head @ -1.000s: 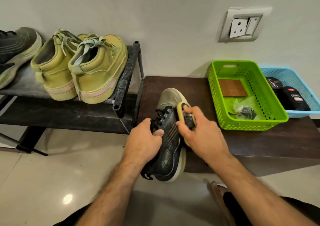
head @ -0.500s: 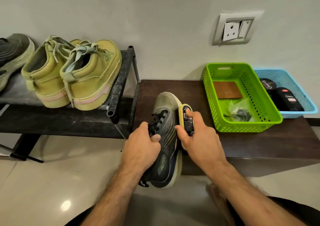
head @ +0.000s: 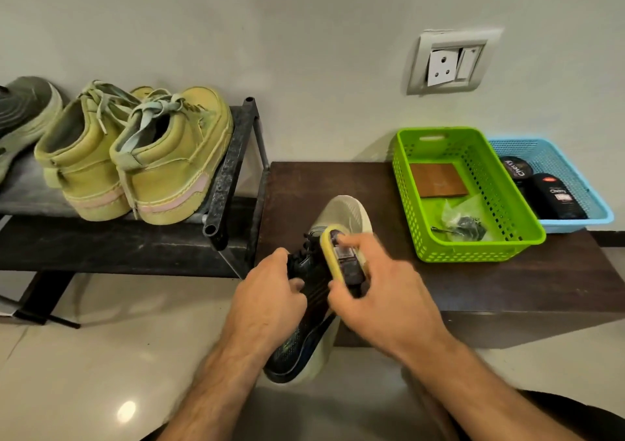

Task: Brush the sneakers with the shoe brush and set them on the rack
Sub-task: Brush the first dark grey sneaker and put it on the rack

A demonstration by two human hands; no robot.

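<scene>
A dark sneaker (head: 345,212) with a pale toe lies toe-away on the front of a dark brown bench (head: 338,183), its heel hanging over the edge. My left hand (head: 267,302) grips it around the laces and collar. My right hand (head: 382,295) holds a shoe brush (head: 333,252) with a yellow rim and dark top against the sneaker's right side, near the laces. On the black shoe rack (head: 230,170) to the left stand two olive-yellow sneakers (head: 169,159), heels toward me, and part of a grey sneaker (head: 23,109) at the far left.
A green basket (head: 473,247) on the bench holds a brown card and a small plastic bag. A blue basket (head: 595,203) behind it holds dark polish containers. A wall socket (head: 449,61) sits above. Glossy floor tiles (head: 101,356) spread below the rack.
The brush in my right hand has slid forward along the sneaker toward the toe. The left hand keeps its grip. The view has tilted up slightly.
</scene>
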